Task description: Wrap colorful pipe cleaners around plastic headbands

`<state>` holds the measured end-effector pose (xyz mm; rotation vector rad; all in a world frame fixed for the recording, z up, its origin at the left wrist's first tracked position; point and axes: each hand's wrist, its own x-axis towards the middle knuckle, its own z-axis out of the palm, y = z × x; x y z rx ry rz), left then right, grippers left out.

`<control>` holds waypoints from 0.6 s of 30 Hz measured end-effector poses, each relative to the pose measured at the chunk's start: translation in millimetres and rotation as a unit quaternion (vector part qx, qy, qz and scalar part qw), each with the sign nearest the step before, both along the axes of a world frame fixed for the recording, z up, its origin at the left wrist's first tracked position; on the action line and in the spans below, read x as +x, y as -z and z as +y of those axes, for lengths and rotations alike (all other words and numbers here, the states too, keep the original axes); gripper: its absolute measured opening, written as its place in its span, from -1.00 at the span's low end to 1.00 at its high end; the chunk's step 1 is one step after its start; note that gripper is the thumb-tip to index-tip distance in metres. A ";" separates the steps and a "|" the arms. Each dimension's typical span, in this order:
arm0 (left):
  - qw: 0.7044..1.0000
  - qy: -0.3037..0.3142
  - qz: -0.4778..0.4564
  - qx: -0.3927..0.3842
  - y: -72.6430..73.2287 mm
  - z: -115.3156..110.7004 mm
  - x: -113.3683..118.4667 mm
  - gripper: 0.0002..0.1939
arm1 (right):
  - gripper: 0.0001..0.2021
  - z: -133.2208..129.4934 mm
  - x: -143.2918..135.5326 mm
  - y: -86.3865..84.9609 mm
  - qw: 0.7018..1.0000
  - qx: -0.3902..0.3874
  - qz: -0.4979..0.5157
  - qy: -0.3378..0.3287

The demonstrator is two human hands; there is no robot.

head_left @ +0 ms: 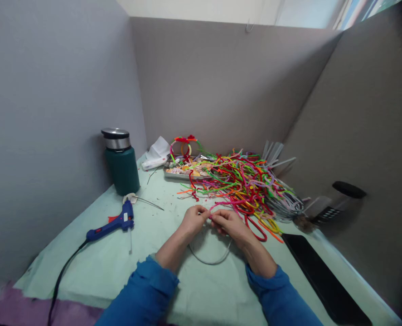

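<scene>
My left hand (196, 219) and my right hand (228, 222) meet at the middle of the table, fingertips nearly touching. Both pinch a pink pipe cleaner (217, 205) where it meets the top of a thin grey wire ring (209, 263). The ring hangs down between my wrists, its lower curve over the cloth. Just beyond my hands spreads a large tangled heap of coloured pipe cleaners (251, 181). The exact join between pipe cleaner and ring is hidden by my fingers.
A blue glue gun (110, 225) with a black cord lies left, near a green bottle (122, 170). Behind are a metal tray (187, 176) of small pieces and white paper (156, 154). At right are a black slab (323, 276), a clear jar (336, 203) and coiled grey wires (291, 206).
</scene>
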<state>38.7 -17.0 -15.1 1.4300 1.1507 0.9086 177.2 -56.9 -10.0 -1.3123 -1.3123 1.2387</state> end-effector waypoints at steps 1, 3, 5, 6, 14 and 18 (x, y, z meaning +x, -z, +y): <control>1.000 0.002 0.004 0.002 -0.5 -0.4 -0.2 -0.83 | -0.77 -0.1 1.0 -1.3 1.000 -0.015 0.004 -0.010; 1.000 0.008 0.011 0.008 -1.3 -1.1 -0.6 -0.82 | -0.75 -0.1 2.8 -2.5 0.999 -0.039 0.009 -0.021; 1.000 0.013 0.019 0.018 -1.4 -1.6 -1.0 -0.82 | -0.75 -0.1 4.2 -2.5 0.998 -0.051 0.011 -0.022; 0.999 0.015 0.023 0.026 -1.2 -1.5 -1.1 -0.83 | -0.76 -0.2 4.6 -2.4 0.998 -0.055 0.012 -0.022; 0.987 0.025 0.089 0.131 2.8 3.5 -0.9 -0.94 | -0.82 1.6 6.8 -2.1 0.998 -0.050 0.001 -0.037; 0.980 0.037 0.122 0.156 2.5 2.3 -1.7 -0.92 | -0.83 3.2 6.4 1.8 0.999 -0.031 -0.002 -0.043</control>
